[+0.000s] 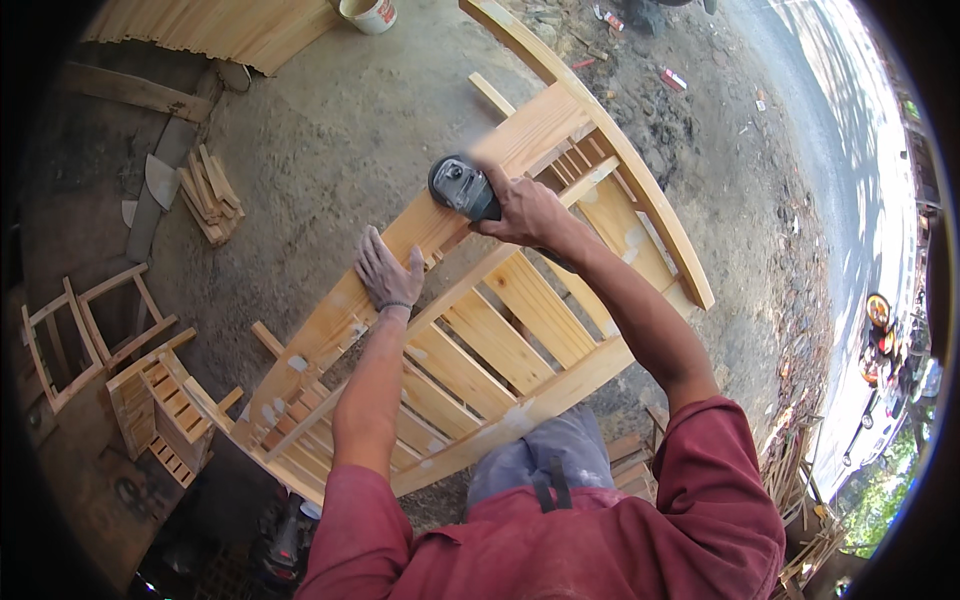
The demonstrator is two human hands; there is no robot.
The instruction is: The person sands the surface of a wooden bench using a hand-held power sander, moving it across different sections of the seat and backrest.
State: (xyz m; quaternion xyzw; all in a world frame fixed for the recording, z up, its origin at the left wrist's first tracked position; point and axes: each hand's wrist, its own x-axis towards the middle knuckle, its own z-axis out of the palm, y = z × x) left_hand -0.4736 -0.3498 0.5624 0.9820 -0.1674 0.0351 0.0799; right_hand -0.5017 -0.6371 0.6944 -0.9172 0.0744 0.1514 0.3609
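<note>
We observe a slatted wooden frame (pixel 575 370) spanning the middle of the view, directly in front of the wearer's body. Right hand (pixel 522 210): fingers wrapped around the body of a dark power tool (pixel 460 187), which sits over the wide board (pixel 545 130) on the frame's far side; we cannot see the tool's underside, and the wood just beside its head looks hazy. Left hand (pixel 388 275): laid flat on the same board, to the left of the tool, fingers a little spread, thumb apart, gripping nothing; we note pale dust on its skin and a dark band (pixel 396 305) at the wrist. Pale patches mark several of the frame's boards. A curved rail (pixel 655 190) closes the right end. Surroundings: on the ground (pixel 300 130) to the left we log a small stack of wood offcuts (pixel 207 195) and, nearer the wearer, some smaller slatted pieces (pixel 165 400); a white bucket (pixel 370 15) stands at the top edge, and a sunlit road (pixel 850 150) runs along the right.
</note>
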